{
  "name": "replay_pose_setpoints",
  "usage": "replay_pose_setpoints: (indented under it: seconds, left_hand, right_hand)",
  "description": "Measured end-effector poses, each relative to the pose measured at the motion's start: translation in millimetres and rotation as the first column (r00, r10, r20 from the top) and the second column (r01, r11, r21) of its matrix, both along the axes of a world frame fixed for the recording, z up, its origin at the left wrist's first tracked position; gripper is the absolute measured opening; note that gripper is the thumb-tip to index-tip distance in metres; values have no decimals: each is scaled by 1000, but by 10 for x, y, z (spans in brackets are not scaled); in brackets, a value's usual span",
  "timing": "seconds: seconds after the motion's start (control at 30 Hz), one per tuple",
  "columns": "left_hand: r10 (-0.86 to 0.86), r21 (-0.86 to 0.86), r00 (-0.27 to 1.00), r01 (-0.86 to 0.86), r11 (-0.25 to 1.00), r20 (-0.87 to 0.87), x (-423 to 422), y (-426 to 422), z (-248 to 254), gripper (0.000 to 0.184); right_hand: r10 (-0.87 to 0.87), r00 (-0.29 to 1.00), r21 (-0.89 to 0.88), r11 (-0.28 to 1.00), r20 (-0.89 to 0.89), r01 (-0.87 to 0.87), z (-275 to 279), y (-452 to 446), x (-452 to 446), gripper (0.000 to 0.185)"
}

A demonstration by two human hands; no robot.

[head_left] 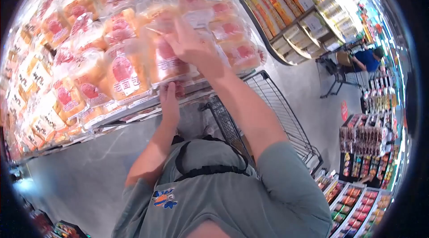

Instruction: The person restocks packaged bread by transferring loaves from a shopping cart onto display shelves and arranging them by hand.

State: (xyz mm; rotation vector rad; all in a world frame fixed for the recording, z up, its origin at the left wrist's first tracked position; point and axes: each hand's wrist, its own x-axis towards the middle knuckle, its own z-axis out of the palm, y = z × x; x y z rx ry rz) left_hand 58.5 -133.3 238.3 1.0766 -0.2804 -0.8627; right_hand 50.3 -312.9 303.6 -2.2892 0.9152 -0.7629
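Observation:
A clear bag of bread [167, 61] with a red oval print lies between my two hands at the front of a bread display, slightly blurred. My right hand [190, 45] reaches over its top, fingers spread and smeared by motion; whether they press on the plastic I cannot tell. At the bag's lower end, by the shelf's front edge, my left hand [170, 99] holds it with the thumb up and the other fingers partly hidden. Directly left sits a similar bread bag [125, 70], and more bagged loaves [239, 52] are stacked to the right.
A black wire shopping cart [286, 117] stands close by my right side, below the display. Shelves of boxed goods [286, 1] rise at upper right. Farther right, a person in blue [367, 59] is beside another cart [342, 79]. Grey floor [89, 175] lies at left.

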Motion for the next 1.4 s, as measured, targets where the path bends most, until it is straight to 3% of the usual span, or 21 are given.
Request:
replay_pose_setpoints:
  seconds: [0.07, 0.13, 0.2, 0.27, 0.33, 0.37, 0.43, 0.47, 0.57, 0.63, 0.67, 0.73, 0.77, 0.83, 0.9, 0.93, 1.03, 1.1, 1.17, 1.27, 1.4]
  left_hand:
    - [-35, 14, 999, 35, 999, -20, 78, 34, -74, 20]
    - [-80, 27, 995, 82, 996, -52, 111, 71, -211, 19]
    - [-156, 9, 988, 156, 988, 17, 144, 230, -328, 20]
    - [-322, 113, 938, 309, 944, 125, 187, 407, -624, 21]
    - [-505, 369, 812, 391, 843, 292, 63, 643, -683, 27]
    - [-569, 418, 791, 449, 790, 226, 21, 771, -803, 27]
    - [-662, 546, 747, 531, 648, 60, 44, 1093, -1333, 29]
    - [-684, 621, 728, 554, 555, -38, 128, 1285, -1680, 30]
    - [-860, 788, 505, 503, 356, 66, 416, 1898, -2301, 29]
    - [-926, 847, 364, 457, 271, 100, 750, 2337, -2687, 29]
    - [-939, 874, 335, 431, 224, 76, 891, 2501, -2814, 29]
    - [-965, 908, 256, 391, 150, 50, 1121, 2751, -2774, 29]
    - [-967, 919, 251, 371, 131, 36, 1176, 2846, -2714, 29]
    - [-808, 855, 571, 484, 186, -147, 1258, 2965, -2524, 28]
    - [-862, 929, 495, 360, 87, -111, 847, 2658, -1970, 28]
    - [-885, 955, 454, 293, 39, -103, 547, 2413, -1568, 28]
    - [-937, 929, 347, 361, 81, -53, 376, 2419, -1638, 30]
    - [-939, 935, 342, 342, 90, -35, 59, 2204, -1421, 31]
    - [-945, 935, 326, 341, 94, -24, -182, 2079, -1306, 31]
    - [-927, 905, 366, 364, 223, 81, -367, 2020, -1255, 31]
    - [-934, 933, 350, 304, 192, 78, -457, 1990, -1117, 35]
  right_hand:
    - [60, 949, -266, 964, 311, 26, -52, 213, -220, 62]
    - [107, 972, -21, 994, 209, -105, 167, 542, -639, 54]
    - [122, 970, -121, 988, 211, -98, -174, 998, -1151, 44]
    - [180, 952, 159, 962, 246, -223, -482, 1338, -1710, 37]
    - [43, 993, 138, 989, 110, -58, -889, 1583, -2317, 33]
    - [-82, 994, 284, 957, 77, 57, -1055, 1650, -2628, 32]
    - [-426, 905, 552, 755, 2, 354, -1472, 1772, -3173, 27]
    - [-500, 866, 519, 735, -20, 437, -1937, 1793, -3551, 27]
    - [-846, 505, 897, 78, -172, 435, -2950, 1649, -4541, 30]
    - [-918, 264, 863, -140, -297, 485, -3094, 1524, -4944, 40]
    - [-928, 253, 849, -110, -274, 516, -3535, 1503, -5253, 50]
    - [-952, 125, 573, -62, -280, 817, -4563, 1476, -5717, 64]
    - [-961, 118, 708, -98, -249, 700, -4149, 1397, -5659, 78]
    - [-965, 83, 737, -132, -248, 663, -4584, 1325, -5812, 87]
    - [-964, 152, 783, -79, -217, 617, -4339, 1193, -5746, 80]
    - [-954, 214, 763, -23, -210, 646, -4791, 1201, -5859, 75]
    - [-978, 200, 867, 56, -51, 496, -5183, 1094, -5889, 63]
    - [-984, 180, 815, 115, 13, 568, -6149, 1217, -6013, 60]
    - [-871, 293, 556, 27, -395, 830, -5767, 1116, -6059, 45]
    - [-811, 393, 513, 138, -432, 848, -5326, 1011, -5984, 38]
    - [-704, 430, 495, 128, -565, 860, -4281, 800, -5675, 37]
